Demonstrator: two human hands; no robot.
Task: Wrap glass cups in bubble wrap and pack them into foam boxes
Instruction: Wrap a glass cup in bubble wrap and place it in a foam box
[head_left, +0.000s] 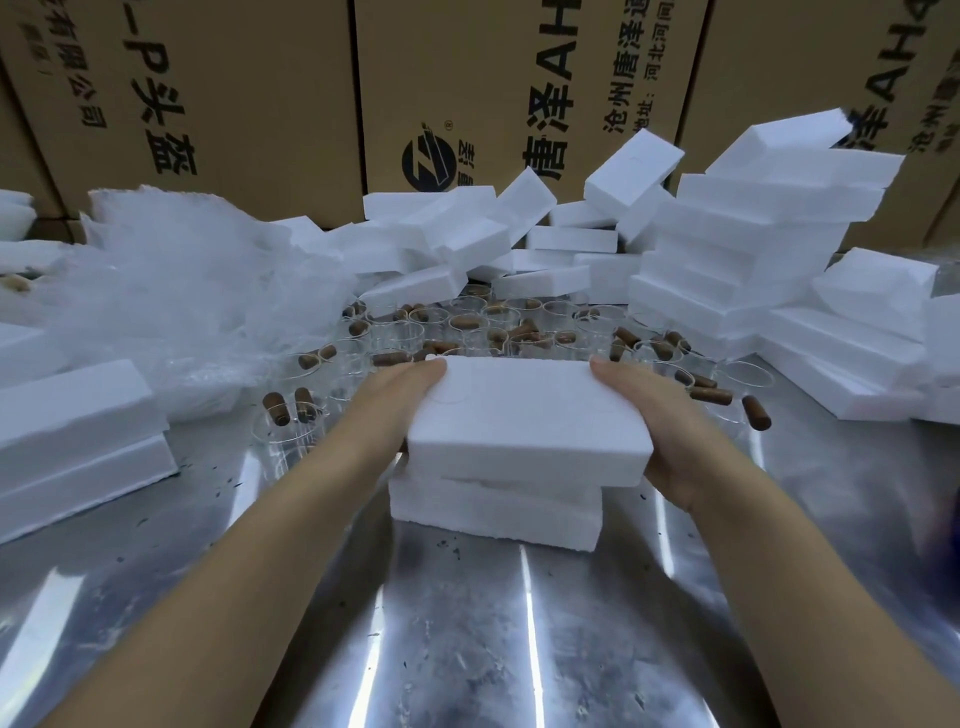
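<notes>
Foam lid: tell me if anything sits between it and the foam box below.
Nothing visible does. The left hand and right hand hold the foam lid by its ends, and it sits slightly askew right on the foam box. The inside of the box is hidden.

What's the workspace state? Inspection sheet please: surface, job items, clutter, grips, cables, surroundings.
Surface: shiny metal table, dark specks scattered on it.
Job's things: top foam piece lies skewed over bottom foam piece; glass cups crowd behind; bubble wrap heaped at left.
Clutter: brown stoppers among and in the cups; loose foam pieces piled right, back and left.
Grips: left hand and right hand each hold an end of the top foam piece.
Cables: nothing seen.
Surroundings: printed cardboard cartons behind the table.
</notes>
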